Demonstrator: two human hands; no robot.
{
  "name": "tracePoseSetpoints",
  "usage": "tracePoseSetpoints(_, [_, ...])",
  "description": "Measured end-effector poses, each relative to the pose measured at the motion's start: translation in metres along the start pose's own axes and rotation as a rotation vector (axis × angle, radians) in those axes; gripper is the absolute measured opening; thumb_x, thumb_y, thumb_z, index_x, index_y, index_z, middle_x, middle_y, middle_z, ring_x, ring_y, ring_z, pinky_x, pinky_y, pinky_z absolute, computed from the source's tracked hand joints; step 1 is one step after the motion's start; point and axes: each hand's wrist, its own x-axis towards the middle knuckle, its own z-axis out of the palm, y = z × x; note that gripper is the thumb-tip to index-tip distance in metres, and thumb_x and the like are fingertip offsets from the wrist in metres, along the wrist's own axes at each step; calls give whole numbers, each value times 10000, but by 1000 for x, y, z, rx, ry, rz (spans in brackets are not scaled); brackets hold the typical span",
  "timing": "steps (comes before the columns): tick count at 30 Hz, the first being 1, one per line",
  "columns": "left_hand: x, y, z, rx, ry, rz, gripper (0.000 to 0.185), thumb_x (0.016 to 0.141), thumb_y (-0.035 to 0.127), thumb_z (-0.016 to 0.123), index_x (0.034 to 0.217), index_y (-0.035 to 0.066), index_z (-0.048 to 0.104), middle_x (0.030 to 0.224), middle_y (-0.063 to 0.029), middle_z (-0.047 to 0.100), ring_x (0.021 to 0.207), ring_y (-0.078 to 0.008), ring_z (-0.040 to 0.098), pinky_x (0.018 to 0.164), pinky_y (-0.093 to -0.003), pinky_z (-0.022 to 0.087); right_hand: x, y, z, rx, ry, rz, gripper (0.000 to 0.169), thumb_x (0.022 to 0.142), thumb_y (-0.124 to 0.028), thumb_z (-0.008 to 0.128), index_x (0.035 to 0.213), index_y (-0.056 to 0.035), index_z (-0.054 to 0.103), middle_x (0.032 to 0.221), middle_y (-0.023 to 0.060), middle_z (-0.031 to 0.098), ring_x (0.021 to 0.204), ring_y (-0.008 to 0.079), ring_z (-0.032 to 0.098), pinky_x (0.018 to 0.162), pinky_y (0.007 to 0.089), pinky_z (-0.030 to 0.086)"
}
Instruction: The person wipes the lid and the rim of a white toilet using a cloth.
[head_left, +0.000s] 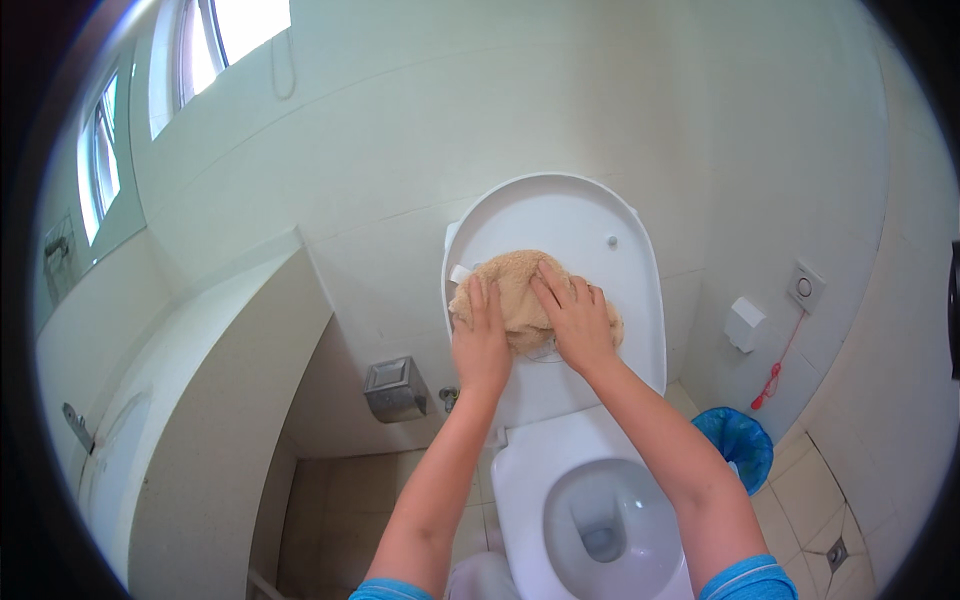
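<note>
A tan fluffy cloth (517, 289) lies bunched against the inner face of the raised white toilet lid (555, 214). My left hand (481, 337) presses on the cloth's left part, fingers pointing up the lid. On its right part rests my right hand (581, 319), with the fingers spread and slightly bent. Both hands hold the cloth to the lid, and part of it is hidden under them. Below my forearms is the toilet seat (521, 465), lying flat on the bowl. A little water shows at the bottom of the toilet bowl (600, 517).
A metal toilet-paper holder (396, 388) is mounted on the wall at left, near a washbasin counter (217, 360). To the right stand a bin with a blue liner (739, 442), a pull cord (769, 386) and a white wall box (745, 324). A drain (836, 555) sits in the tiled floor.
</note>
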Motion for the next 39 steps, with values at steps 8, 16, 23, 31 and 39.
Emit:
tracePoseSetpoints(8, [-7, -1, -4, -92, -46, -11, 758, 825, -7, 664, 1557, 40, 468, 1682, -176, 327, 1073, -490, 635, 829, -479, 592, -16, -13, 11, 100, -6, 66, 675, 824, 6, 644, 1482, -119, 558, 1655, 17, 414, 1304, 341, 504, 1026, 480, 429])
tracePoseSetpoints(16, [-38, 2, -4, -104, -95, -1, 808, 820, 39, 697, 1579, 14, 421, 1672, -218, 309, 1176, -524, 599, 887, -486, 597, -43, -18, 16, 122, -29, 35, 720, 794, 53, 625, 1490, -116, 551, 1657, 31, 409, 1322, 374, 485, 1045, 495, 421])
tracePoseSetpoints(23, [-83, 6, 3, -43, -76, 43, 755, 868, 87, 660, 1577, -5, 421, 1650, -253, 329, 1266, -534, 562, 943, -490, 589, -75, -24, 13, 70, -80, -24, 609, 865, -52, 632, 1467, -132, 585, 1647, 24, 427, 1317, 361, 517, 999, 493, 438])
tracePoseSetpoints(31, [-135, 14, -6, -152, -233, 38, 753, 872, 92, 669, 1579, 6, 424, 1666, -259, 287, 1320, -550, 522, 940, -501, 596, -117, -25, 11, 198, -157, -73, 630, 805, -14, 646, 1426, -111, 605, 1594, 40, 476, 1250, 327, 530, 981, 456, 448])
tracePoseSetpoints(39, [-133, 17, -19, -225, -288, 23, 760, 871, 105, 685, 1582, 23, 430, 1680, -241, 268, 1312, -555, 523, 905, -496, 609, -123, -27, 0, 273, -233, -61, 660, 778, -26, 676, 1429, -106, 603, 1562, 51, 497, 1212, 308, 538, 981, 431, 459])
